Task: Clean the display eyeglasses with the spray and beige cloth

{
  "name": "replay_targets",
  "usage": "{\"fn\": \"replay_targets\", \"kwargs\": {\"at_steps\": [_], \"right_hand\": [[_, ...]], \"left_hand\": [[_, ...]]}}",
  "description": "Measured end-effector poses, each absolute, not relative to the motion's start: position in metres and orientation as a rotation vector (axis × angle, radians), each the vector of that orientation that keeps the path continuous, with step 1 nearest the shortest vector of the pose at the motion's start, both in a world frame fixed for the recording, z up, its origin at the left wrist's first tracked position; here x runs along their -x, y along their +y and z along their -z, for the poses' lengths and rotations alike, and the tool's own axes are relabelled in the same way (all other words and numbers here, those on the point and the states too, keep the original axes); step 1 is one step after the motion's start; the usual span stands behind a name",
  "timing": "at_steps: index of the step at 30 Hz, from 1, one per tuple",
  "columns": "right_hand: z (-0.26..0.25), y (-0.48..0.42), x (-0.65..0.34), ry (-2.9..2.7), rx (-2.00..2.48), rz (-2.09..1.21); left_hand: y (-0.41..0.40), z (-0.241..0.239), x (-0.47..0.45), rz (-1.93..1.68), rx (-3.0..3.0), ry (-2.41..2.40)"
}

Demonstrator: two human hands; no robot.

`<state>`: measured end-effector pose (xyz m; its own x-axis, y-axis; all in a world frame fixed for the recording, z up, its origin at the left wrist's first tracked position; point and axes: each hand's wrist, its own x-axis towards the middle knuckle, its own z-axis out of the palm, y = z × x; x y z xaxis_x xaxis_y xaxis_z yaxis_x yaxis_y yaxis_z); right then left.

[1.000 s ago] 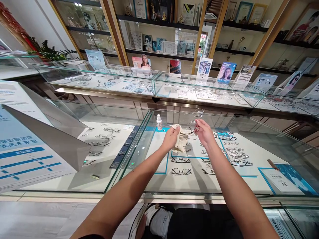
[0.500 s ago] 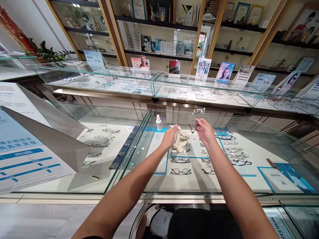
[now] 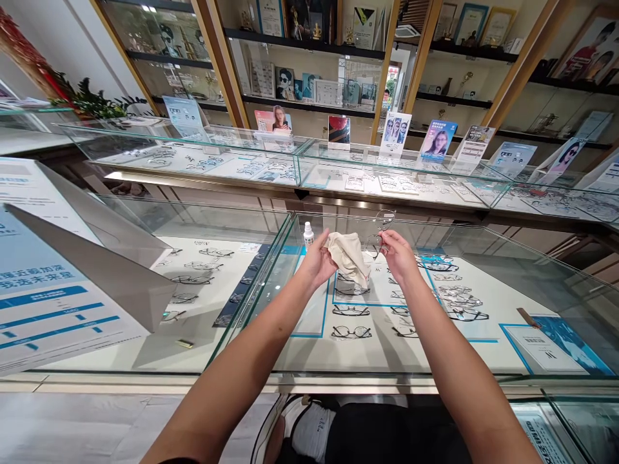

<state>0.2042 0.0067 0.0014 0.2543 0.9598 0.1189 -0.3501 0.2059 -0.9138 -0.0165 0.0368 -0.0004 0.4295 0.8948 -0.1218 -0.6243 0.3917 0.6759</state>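
Note:
Over the glass counter, my left hand (image 3: pixel 319 261) grips a cream-coloured cloth (image 3: pixel 349 256) by its left side, and the cloth hangs loosely to the right of the fingers. My right hand (image 3: pixel 397 252) pinches a pair of eyeglasses (image 3: pixel 375 243) with a thin dark frame, held tilted so one lens is above the other. The cloth and the eyeglasses are close together; whether they touch I cannot tell. Just behind my left hand stands a small white bottle (image 3: pixel 308 232), its lower part partly hidden by the hand.
Rows of eyeglasses (image 3: pixel 351 332) lie inside the glass display case (image 3: pixel 285 258) beneath my hands. At the left stands a large folded sign (image 3: pixel 58 290). A second glass counter (image 3: pixel 300 161) with upright cards runs across behind, before wall shelves.
My left hand has moved slightly left and turned, and the cloth is spread wider. The eyeglasses have tilted a little in my right hand, which stays almost in place.

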Motion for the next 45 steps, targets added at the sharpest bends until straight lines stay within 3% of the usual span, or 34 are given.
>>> {"fn": "replay_targets", "kwargs": {"at_steps": [13, 28, 45], "right_hand": [[0.007, 0.006, -0.195, -0.925, 1.044, -1.08], [0.004, -0.001, -0.178, -1.009, 1.036, -1.028], [0.001, -0.008, -0.173, -1.139, 0.975, -0.963]], "left_hand": [[0.036, 0.003, 0.012, -1.02, -0.614, 0.516], [0.024, 0.014, 0.003, -0.939, -1.018, 0.586], [0.017, 0.02, -0.001, -0.944, -1.306, 1.099]]}}
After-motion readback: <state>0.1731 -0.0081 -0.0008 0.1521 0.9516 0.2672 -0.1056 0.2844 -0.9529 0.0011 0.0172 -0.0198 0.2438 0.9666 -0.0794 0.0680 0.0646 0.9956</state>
